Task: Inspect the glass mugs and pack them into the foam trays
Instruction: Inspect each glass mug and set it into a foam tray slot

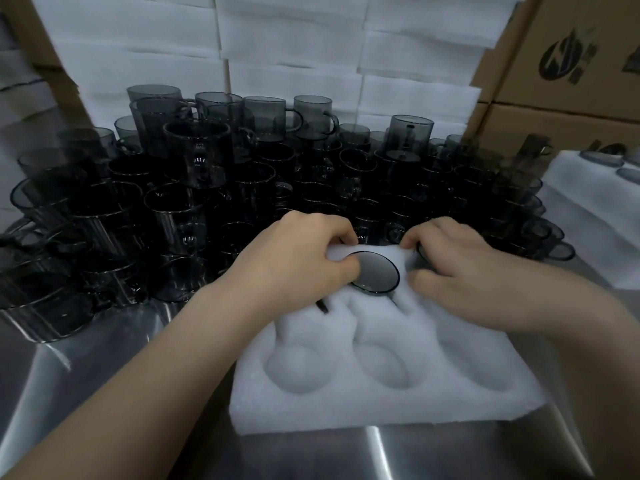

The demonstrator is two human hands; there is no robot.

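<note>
The left hand (pixel 298 258) and right hand (pixel 453 268) each curl their fingers over the far edge of the foam tray (pixel 346 410) on the bench (pixel 104 375). Between them, a glass mug (pixel 377 273) sits in a pocket.

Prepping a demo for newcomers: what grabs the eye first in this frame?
The mass of dark glass mugs crowding the steel table, behind and left of centre. Then the white foam tray in front, where the left hand and right hand flank one mug seated in the far middle pocket; the near pockets are empty.
</note>
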